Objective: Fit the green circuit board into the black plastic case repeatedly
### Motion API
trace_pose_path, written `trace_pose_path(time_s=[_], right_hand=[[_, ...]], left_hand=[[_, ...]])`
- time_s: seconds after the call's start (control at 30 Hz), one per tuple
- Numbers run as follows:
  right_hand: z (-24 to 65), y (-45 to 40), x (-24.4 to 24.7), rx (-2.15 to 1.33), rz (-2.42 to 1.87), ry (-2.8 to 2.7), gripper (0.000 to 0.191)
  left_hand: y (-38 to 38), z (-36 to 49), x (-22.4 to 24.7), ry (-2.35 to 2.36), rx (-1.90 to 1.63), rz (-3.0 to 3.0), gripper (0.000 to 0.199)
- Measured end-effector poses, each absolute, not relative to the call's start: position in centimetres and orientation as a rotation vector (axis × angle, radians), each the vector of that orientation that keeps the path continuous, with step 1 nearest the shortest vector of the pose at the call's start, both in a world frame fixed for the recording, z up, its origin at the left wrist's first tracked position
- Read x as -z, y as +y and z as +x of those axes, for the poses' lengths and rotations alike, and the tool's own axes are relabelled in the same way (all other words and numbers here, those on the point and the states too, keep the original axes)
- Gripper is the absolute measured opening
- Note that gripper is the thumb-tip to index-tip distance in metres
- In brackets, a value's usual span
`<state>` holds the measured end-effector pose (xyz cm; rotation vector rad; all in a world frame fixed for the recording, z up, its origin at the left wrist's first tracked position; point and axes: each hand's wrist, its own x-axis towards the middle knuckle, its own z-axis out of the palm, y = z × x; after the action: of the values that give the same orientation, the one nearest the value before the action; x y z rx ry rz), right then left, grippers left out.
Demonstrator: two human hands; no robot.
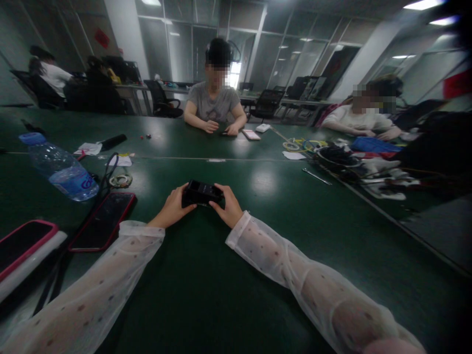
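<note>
Between my two hands is a small black box-shaped device (202, 192), with a dark recess at its left and faint pale markings on top. My left hand (174, 205) grips its left end, thumb along the near side. The right end is held by my right hand (227, 204), its thumb also on the near side. Whether the device rests on the green table (199, 285) or hangs just above it, I cannot tell. Sheer dotted sleeves cover both my forearms. Left of my left hand lies a phone in a red case (103, 222).
A water bottle (61, 167), a beaded bracelet (120, 181) and a pink-edged phone (24, 243) are at the left. To the right lie a wrench (317, 176) and a heap of cables (339, 157). One person (214, 101) sits opposite, another (365, 110) at the far right.
</note>
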<state>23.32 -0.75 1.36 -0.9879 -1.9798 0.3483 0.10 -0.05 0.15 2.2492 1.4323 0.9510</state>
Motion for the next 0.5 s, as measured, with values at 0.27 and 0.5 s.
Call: trace_pose_path(time_s=[0.27,0.5], right_hand=[[23.30,-0.86,-1.38,-0.322,-0.997,-1.996,0.055],[23.41,-0.39,-0.62,-0.393,-1.044,-2.064,0.060]], left_hand=[[0.10,-0.05,0.18,1.441,-0.953,2.255,0.076],[-0.03,0.05,0.07,1.461,-0.935,2.240,0.082]])
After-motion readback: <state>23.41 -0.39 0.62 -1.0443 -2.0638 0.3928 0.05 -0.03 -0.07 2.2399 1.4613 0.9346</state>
